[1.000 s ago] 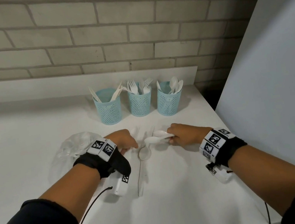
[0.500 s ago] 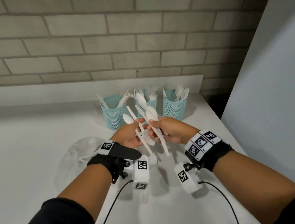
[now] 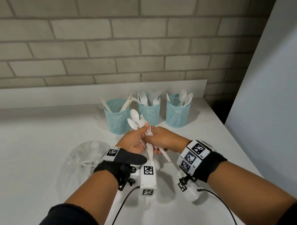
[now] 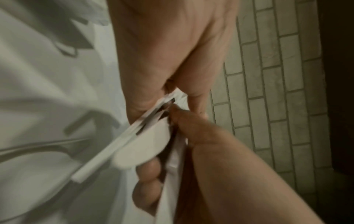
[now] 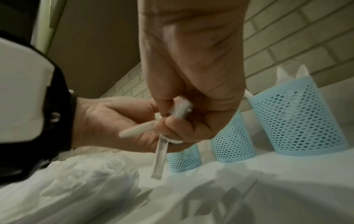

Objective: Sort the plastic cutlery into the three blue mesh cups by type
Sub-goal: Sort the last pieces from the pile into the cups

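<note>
Three blue mesh cups stand in a row by the brick wall: the left cup (image 3: 117, 117) holds knives, the middle cup (image 3: 149, 110) forks, the right cup (image 3: 178, 112) spoons. Just in front of them, above the table, both hands meet around a bunch of white plastic spoons (image 3: 137, 121), bowls up and handles down. My left hand (image 3: 136, 140) grips the bunch with its thumb across the handles. My right hand (image 3: 159, 138) is curled round the handles (image 5: 160, 159) from the other side. The right wrist view shows the handles poking out below my right hand's fingers (image 5: 172, 125).
A crumpled clear plastic bag (image 3: 79, 163) lies on the white table (image 3: 22, 153) to the left of my left wrist. A grey panel (image 3: 277, 90) walls off the table's right edge. The brick wall (image 3: 131, 36) runs behind the cups.
Both hands lifted spoons off the table. The loose, splayed spoons of half a second ago are now gathered into one tighter bunch between the hands.
</note>
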A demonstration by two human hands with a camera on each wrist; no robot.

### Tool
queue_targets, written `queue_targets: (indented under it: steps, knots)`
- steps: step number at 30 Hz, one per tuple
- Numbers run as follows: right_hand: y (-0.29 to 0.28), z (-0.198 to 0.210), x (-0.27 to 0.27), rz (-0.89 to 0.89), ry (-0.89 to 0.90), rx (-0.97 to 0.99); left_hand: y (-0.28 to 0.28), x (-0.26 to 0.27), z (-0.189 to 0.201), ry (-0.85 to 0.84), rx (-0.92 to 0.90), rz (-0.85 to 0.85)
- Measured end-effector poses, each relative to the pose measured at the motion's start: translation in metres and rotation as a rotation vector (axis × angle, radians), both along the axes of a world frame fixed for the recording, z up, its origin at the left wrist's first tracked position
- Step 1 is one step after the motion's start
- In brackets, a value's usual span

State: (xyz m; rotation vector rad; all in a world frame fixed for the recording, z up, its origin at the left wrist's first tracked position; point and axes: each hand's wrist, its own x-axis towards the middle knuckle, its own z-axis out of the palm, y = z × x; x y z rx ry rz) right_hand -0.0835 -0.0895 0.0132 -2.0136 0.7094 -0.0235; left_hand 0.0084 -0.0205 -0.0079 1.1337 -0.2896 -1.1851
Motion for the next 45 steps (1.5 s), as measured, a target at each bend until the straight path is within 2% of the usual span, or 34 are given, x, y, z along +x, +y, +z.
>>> queue_targets:
  steps: [5,10,14,17,19,22,25,29,38,41,45]
  knots:
    - [-0.013,0.003,-0.005,-0.004,-0.039,0.175,0.002,0.013,-0.003,0.039,0.021,-0.003]
    - [-0.020,-0.001,0.001,-0.102,-0.139,-0.119,0.000,0.012,-0.005,0.056,-0.015,-0.029]
    - [-0.030,-0.011,0.007,-0.227,-0.179,-0.180,0.000,0.012,-0.007,0.137,-0.040,0.016]
    - [-0.039,-0.010,0.010,-0.459,-0.299,0.008,0.000,0.014,-0.006,0.102,-0.009,0.044]
    - [-0.042,-0.006,0.011,-0.513,-0.396,0.158,0.000,0.014,-0.006,0.059,-0.007,0.047]
    - [-0.043,-0.002,0.015,-0.461,-0.441,0.182,-0.001,0.012,-0.008,-0.022,-0.027,0.059]
    - [-0.040,-0.003,0.022,-0.372,-0.392,0.151,-0.002,0.007,-0.009,-0.097,-0.045,0.107]
    - [-0.036,-0.012,0.030,-0.381,-0.336,0.129,-0.003,0.003,-0.009,-0.229,-0.035,0.126]
    - [-0.051,-0.011,0.033,-0.439,-0.399,0.128,-0.012,0.006,-0.009,-0.239,0.017,0.106]
    - [-0.067,-0.004,0.031,-0.472,-0.489,0.256,-0.019,0.006,-0.004,-0.212,0.039,0.100]
    - [-0.099,0.021,0.025,-0.632,-0.736,0.246,-0.027,0.005,0.006,-0.167,0.030,0.060]
